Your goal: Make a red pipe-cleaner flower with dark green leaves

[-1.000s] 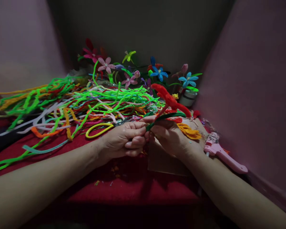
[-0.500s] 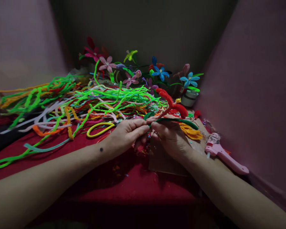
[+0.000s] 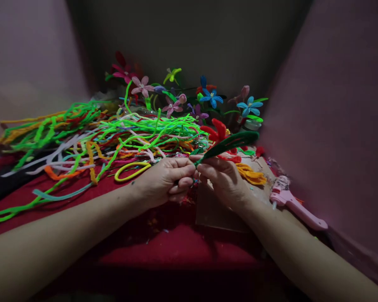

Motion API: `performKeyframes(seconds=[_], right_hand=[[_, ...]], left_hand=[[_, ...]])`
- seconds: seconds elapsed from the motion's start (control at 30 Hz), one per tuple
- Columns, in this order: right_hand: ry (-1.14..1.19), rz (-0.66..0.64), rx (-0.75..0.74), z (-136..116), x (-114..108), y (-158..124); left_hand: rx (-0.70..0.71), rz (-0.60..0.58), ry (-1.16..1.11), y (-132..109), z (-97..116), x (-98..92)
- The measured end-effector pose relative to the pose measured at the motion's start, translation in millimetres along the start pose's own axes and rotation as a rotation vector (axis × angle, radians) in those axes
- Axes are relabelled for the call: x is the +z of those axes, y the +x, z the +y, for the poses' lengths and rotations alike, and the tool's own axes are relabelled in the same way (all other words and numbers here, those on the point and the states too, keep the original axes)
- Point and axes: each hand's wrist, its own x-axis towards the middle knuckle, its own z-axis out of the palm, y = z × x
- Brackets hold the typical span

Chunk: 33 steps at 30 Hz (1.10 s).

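Both hands meet over the front of the table, fingertips pinched together on the stem of a pipe-cleaner flower with red petals. My left hand is closed around the stem's lower part, its fingers curled. My right hand pinches just beside it, at the base of a long dark green pipe-cleaner leaf that points up to the right. A smaller green leaf tip shows behind the left fingers. Most of the stem is hidden by the fingers.
A heap of loose pipe cleaners covers the table's left and middle. Yellow-handled scissors lie left of my hands. On the right are a cardboard piece, an orange bundle and a pink glue gun. Finished flowers stand behind.
The flower has turned: its red petals have swung lower and away, while the green leaf has come up in front of them. My left fingers have curled in more tightly.
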Motion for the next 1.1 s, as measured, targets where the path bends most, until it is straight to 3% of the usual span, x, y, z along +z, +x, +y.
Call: performKeyframes(seconds=[0.2, 0.33, 0.4, 0.47, 0.6, 0.7, 0.77, 0.97, 1.1], right_hand=[[0.08, -0.069, -0.003, -4, 3, -1], [0.068, -0.071, -0.025, -5, 4, -2], [0.072, -0.021, -0.005, -4, 4, -2], [0.055, 0.039, 0.03, -2, 4, -1], [-0.053, 0.106, 0.073, 2, 2, 0], [-0.108, 0.127, 0.071, 3, 2, 1], [-0.133, 0.109, 0.042, 2, 2, 0], [-0.145, 0.092, 0.01, -2, 3, -1], [-0.152, 0.091, -0.039, -3, 2, -1]], left_hand=[[-0.13, -0.191, -0.19, 0, -2, -8.6], [-0.149, -0.217, -0.169, 0, -1, -8.2], [-0.1, -0.163, -0.032, 1, 0, -6.0], [0.009, -0.041, 0.249, 1, -2, -3.6], [0.383, 0.257, 0.94, 2, -11, -2.9], [0.514, 0.334, 1.139, 2, -16, -5.1], [0.488, 0.307, 1.076, 0, -13, -4.5], [0.157, 0.237, 0.602, -2, 3, 5.6], [0.054, 0.172, 0.287, -1, 2, 4.4]])
